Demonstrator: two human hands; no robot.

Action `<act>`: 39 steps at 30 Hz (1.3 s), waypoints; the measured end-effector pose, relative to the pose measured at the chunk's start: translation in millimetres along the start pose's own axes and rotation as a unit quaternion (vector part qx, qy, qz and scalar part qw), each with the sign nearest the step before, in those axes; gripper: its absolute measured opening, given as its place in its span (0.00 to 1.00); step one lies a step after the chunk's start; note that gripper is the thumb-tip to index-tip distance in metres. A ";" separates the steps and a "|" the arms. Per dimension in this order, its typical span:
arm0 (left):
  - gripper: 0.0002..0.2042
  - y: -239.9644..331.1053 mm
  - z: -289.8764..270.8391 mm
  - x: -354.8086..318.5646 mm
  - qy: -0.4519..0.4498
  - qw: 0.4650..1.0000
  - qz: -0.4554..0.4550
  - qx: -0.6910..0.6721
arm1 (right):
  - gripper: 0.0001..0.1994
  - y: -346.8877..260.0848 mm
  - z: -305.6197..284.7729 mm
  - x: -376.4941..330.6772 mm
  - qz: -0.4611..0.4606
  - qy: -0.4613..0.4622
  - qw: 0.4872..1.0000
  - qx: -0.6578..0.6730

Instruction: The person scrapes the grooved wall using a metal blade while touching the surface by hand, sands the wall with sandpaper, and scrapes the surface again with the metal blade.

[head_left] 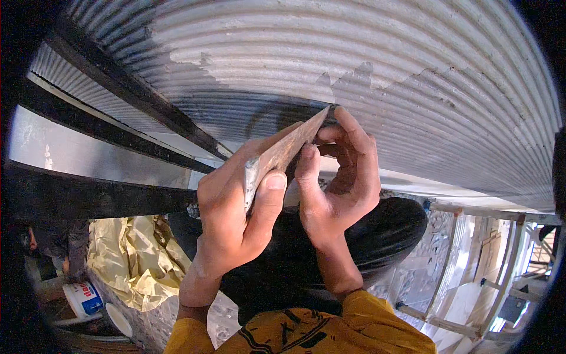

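In front of my chest my left hand (230,206) grips a thin, flat, tapered plate (289,147), brownish with a pale whitish near edge. Its thumb presses on the plate's near face, and the fingers are behind it. The plate is tilted, its narrow far end pointing up and right. My right hand (345,183) is closed at that far end, with the index fingertip at the corner and the thumb tip close to the face. Its other fingers are curled, partly in shadow. Just beyond is a grey ridged panel (413,118) with uneven darker patches.
Dark bars (118,130) run along the left. A crumpled yellowish sheet (138,259) lies below them, near a white bucket (82,301) with a blue and red label. At the right is a ladder-like metal frame (445,265). My black-trousered knee (401,227) is bent beneath my hands.
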State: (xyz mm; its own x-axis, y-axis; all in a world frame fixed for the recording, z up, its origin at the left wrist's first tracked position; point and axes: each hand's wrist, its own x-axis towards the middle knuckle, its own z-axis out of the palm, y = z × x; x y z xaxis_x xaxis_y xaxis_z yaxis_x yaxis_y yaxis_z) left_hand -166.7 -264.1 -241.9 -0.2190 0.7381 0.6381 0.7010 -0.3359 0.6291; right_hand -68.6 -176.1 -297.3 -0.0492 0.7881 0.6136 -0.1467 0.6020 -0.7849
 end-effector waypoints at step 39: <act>0.10 -7.5 2.8 -30.7 0.135 0.976 -0.153 -0.074 | 0.11 -4.0 -20.4 47.1 -0.161 -0.042 0.969 -0.180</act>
State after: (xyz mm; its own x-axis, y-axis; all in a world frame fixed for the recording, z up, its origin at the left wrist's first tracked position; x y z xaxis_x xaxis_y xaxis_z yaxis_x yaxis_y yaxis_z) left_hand -163.3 -282.7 -267.5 -0.5870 0.6428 0.4922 0.4745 -0.2195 0.8525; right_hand -50.2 -138.8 -267.0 -0.1401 0.5469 0.8254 0.1862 0.8333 -0.5206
